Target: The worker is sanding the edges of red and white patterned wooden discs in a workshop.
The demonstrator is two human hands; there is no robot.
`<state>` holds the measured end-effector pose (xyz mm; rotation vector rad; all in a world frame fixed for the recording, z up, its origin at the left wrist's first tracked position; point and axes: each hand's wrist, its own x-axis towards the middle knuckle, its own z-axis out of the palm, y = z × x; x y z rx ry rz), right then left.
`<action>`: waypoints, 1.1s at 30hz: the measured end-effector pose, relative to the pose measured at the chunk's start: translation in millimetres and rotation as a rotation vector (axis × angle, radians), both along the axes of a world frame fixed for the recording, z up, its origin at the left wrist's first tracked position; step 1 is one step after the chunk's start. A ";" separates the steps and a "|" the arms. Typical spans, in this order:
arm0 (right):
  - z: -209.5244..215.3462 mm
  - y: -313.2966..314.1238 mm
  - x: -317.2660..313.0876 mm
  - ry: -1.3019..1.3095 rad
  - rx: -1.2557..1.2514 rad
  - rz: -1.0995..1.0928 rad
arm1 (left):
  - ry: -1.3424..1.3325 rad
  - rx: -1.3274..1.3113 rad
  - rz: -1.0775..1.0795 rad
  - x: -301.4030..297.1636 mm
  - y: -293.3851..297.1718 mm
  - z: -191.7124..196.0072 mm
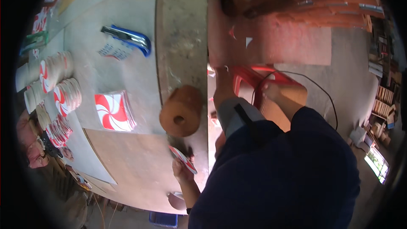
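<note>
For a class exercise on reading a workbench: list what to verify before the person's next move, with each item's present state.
1. Left hand grips the red-and-white swirl disc: ok.
2. Right hand visible: not ok, hidden behind the dark sleeve.
3. Brown tape roll rests on the table edge, overhanging: cannot tell.
4. Stack of swirl squares lies flat on the table: ok.
5. Blue stapler lies apart from the hand: ok.

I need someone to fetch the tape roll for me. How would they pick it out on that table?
Start at the long grey table and follow its right-hand edge down toward the person. The brown tape roll sits there on its side, hollow core facing the camera, just above the left hand. It is the only plain brown cylinder; the stacked discs and square stack nearby are red-and-white pinwheel patterned.
</note>
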<state>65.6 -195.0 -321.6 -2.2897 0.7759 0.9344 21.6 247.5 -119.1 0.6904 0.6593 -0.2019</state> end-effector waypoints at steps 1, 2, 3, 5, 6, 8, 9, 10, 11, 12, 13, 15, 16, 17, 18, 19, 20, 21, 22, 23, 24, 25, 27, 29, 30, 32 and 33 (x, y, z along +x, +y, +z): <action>23.7 -1.6 5.5 -0.180 -0.026 -0.075 | -0.003 -0.010 -0.022 3.7 -1.7 1.3; 21.8 -11.4 -6.8 -0.270 0.070 -0.198 | 0.013 -0.034 -0.036 7.3 -3.3 2.0; 25.6 -18.5 -21.3 -0.254 0.054 -0.210 | -0.013 -0.078 -0.032 9.6 -6.6 2.3; 54.1 -6.4 -16.2 -0.278 0.020 0.038 | -0.016 -0.095 -0.030 9.2 -3.4 3.7; 64.0 4.9 -20.7 -0.308 0.058 -0.073 | -0.010 -0.095 -0.034 8.1 -2.8 6.1; 64.9 11.6 -17.9 -0.365 0.015 0.045 | -0.007 -0.109 -0.045 11.0 -5.5 6.4; 65.6 16.2 -13.1 -0.423 -0.024 0.170 | -0.011 -0.109 -0.047 11.9 -6.1 6.7; 67.8 24.9 -3.0 -0.425 -0.023 0.169 | -0.007 -0.109 -0.041 11.3 -6.1 6.0; 73.1 35.5 12.4 -0.476 -0.073 0.386 | -0.006 -0.109 -0.035 10.8 -5.8 6.4; 74.2 43.8 25.6 -0.525 -0.124 0.604 | -0.012 -0.107 -0.032 10.7 -4.9 7.0; 68.6 46.7 36.2 -0.530 -0.125 0.608 | 0.002 -0.104 -0.033 10.0 -4.9 5.6; 55.8 47.3 55.7 -0.281 -0.265 0.991 | 0.010 -0.095 -0.022 7.8 -7.0 7.1; 36.7 46.0 53.4 -0.043 -0.263 1.093 | 0.017 -0.095 -0.017 7.0 -7.5 5.0; 31.2 47.9 53.1 -0.051 -0.261 1.103 | 0.026 -0.094 -0.012 7.4 -6.3 4.5; 27.2 49.7 49.8 0.133 -0.231 1.250 | 0.022 -0.090 -0.002 8.9 -5.9 3.8; 20.8 52.1 45.4 0.325 -0.199 1.393 | 0.018 -0.080 -0.008 9.2 -5.7 4.0; 7.5 56.3 40.7 0.501 -0.155 1.383 | 0.017 -0.074 -0.012 8.7 -7.8 5.6; -0.4 53.5 34.5 0.499 -0.157 1.397 | 0.016 -0.072 0.002 9.0 -9.4 6.1; 5.9 59.7 36.0 0.476 -0.133 1.410 | 0.020 -0.071 -0.004 10.2 -7.5 6.9; 9.0 66.4 36.3 0.453 -0.108 1.423 | 0.025 -0.070 -0.010 10.0 -6.1 7.8; 7.6 75.1 36.2 0.457 -0.145 1.506 | 0.028 -0.063 0.005 8.5 -5.4 9.5; 2.4 80.6 34.6 0.454 -0.150 1.516 | 0.030 -0.061 0.018 9.5 -6.6 10.7; -19.3 89.3 29.0 0.363 -0.169 1.458 | 0.032 -0.052 0.039 12.0 -9.0 10.0; -20.3 98.0 41.1 0.257 -0.150 1.594 | 0.030 -0.005 -0.076 10.6 -6.3 11.7; -34.7 100.7 42.1 0.246 -0.203 1.681 | 0.033 0.007 -0.064 11.6 -8.3 12.2; -48.9 95.8 39.1 0.141 -0.254 1.786 | 0.051 -0.071 0.065 14.6 -16.3 12.9; -75.0 83.9 22.4 0.137 -0.245 1.787 | 0.055 -0.063 0.066 14.8 -17.5 12.5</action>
